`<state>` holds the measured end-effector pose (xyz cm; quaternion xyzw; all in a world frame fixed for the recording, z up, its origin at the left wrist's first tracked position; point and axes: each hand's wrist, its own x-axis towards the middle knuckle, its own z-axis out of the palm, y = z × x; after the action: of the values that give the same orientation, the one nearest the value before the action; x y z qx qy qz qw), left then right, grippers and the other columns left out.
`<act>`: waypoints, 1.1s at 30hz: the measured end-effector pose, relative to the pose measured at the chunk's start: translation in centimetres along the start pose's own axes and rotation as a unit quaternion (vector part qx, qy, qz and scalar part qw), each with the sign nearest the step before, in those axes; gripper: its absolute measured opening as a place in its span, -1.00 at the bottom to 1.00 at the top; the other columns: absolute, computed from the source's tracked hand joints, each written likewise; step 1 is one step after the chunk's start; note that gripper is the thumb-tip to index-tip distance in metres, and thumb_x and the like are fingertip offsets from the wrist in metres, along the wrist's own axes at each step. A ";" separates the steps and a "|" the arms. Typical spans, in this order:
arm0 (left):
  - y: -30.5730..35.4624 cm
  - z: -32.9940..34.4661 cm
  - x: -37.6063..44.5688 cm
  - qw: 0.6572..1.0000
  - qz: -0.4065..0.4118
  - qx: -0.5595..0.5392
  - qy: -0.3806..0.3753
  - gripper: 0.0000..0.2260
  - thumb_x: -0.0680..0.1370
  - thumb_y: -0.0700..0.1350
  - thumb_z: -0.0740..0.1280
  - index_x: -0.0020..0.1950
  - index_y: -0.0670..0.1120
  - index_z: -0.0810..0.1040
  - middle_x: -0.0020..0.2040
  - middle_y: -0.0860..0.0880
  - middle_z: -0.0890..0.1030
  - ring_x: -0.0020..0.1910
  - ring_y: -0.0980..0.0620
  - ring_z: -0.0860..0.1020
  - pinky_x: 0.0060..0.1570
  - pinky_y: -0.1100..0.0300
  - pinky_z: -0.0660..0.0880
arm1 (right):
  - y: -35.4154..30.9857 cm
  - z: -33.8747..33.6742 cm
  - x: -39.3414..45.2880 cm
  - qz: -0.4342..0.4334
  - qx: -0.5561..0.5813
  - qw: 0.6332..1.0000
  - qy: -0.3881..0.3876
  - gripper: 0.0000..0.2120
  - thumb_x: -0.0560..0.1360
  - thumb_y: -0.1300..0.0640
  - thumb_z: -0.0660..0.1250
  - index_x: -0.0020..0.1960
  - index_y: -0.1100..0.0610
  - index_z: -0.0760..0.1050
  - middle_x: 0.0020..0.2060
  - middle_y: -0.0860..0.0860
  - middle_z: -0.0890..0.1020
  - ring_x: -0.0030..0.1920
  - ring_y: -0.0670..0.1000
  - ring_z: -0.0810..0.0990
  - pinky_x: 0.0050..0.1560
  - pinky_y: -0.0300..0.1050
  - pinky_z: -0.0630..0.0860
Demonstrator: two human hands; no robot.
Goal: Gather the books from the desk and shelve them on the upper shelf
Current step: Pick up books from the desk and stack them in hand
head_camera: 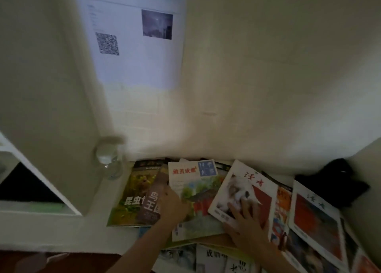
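Several books and magazines lie overlapping on the white desk (61, 231). My left hand (172, 205) grips a brown paperback (151, 202) and tilts it up over a green insect book (127, 196). My right hand (245, 221) rests flat, fingers spread, on a white magazine with a red block and red title (243, 190), which is raised at one edge. Between them lies a magazine with a pagoda picture (195, 192). Another red-and-white magazine (317, 221) lies at the right. No upper shelf is in view.
A clear plastic bottle (109, 159) stands at the desk's back left beside a tall white cabinet panel (51, 107). A sheet with a QR code (132, 35) hangs on the wall. A black cloth (334, 182) lies in the right corner.
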<state>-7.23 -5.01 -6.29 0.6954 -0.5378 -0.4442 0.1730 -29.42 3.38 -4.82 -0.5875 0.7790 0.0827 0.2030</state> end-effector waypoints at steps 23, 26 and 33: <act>11.7 -0.8 -6.6 0.963 0.260 -0.035 0.057 -0.53 0.56 -0.18 0.31 0.42 -0.12 0.21 0.06 -0.01 0.53 -0.16 0.07 0.50 -0.27 0.36 0.45 | 5.2 -2.8 -4.7 0.052 0.436 0.874 0.209 -0.70 0.60 -0.07 0.19 0.31 -0.20 0.26 0.29 -0.09 0.45 0.21 -0.09 0.53 0.10 -0.14 0.58; 16.2 0.3 -9.6 0.929 0.364 -0.030 0.055 -0.50 0.57 -0.13 0.30 0.45 -0.05 0.17 0.01 0.04 0.53 -0.21 0.14 0.54 -0.27 0.34 0.53 | 8.0 -4.3 -6.4 0.089 0.625 0.767 0.117 -0.53 0.52 -0.14 0.28 0.38 -0.06 0.30 0.27 -0.07 0.50 0.13 -0.05 0.59 -0.07 -0.19 0.62; 18.6 9.1 -9.9 0.942 0.289 -0.123 -0.120 -0.59 0.55 -0.16 0.33 0.35 -0.03 0.28 0.12 0.11 0.48 0.03 0.21 0.50 -0.13 0.38 0.45 | 14.3 -5.6 -9.3 0.102 0.751 0.645 0.095 -0.60 0.53 -0.02 0.35 0.31 0.11 0.44 0.11 0.15 0.66 0.07 0.20 0.66 0.09 0.17 0.60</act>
<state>-25.89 -0.65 6.34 0.4245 -0.6736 -0.5179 0.3127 -42.14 13.73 2.53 -0.1551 0.6440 -0.5671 0.4895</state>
